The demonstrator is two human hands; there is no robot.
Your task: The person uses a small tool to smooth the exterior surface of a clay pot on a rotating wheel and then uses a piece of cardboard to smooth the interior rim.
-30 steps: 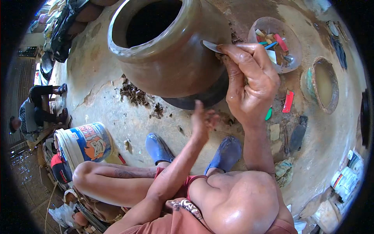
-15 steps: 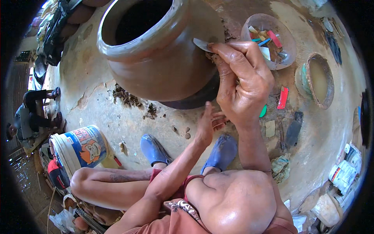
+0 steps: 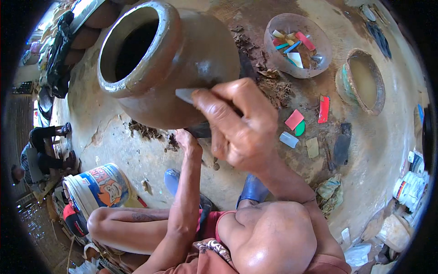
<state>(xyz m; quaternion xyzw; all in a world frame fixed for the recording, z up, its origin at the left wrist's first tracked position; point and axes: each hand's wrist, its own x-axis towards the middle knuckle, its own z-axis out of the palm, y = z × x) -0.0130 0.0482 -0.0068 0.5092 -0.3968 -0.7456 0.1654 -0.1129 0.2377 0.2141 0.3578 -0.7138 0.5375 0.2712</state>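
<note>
A large brown clay pot (image 3: pixel 200 59) rests tilted on the floor, its thick-rimmed mouth facing left. My right hand (image 3: pixel 242 123) is closed round a thin grey scraper blade (image 3: pixel 185 95), whose tip lies at the pot's wall below the shoulder. My left hand (image 3: pixel 186 140) is at the pot's lower side, palm up. Its fingers are mostly hidden by the pot, so I cannot tell how they are bent or how firmly they touch.
Right of the pot are clay shavings (image 3: pixel 276 89), a clear bowl (image 3: pixel 296 68) of coloured scraps, and a basin (image 3: pixel 381 98) of cloudy water. Flat pieces, including a red one (image 3: pixel 323 109), lie nearer. A white bucket (image 3: pixel 77 192) stands left; another person (image 3: pixel 41 146) sits beyond.
My right hand has moved left and nearer with the blade. My left hand has gone left to the pot's lower side. The pot's mouth sits further left in view, and the view itself has shifted.
</note>
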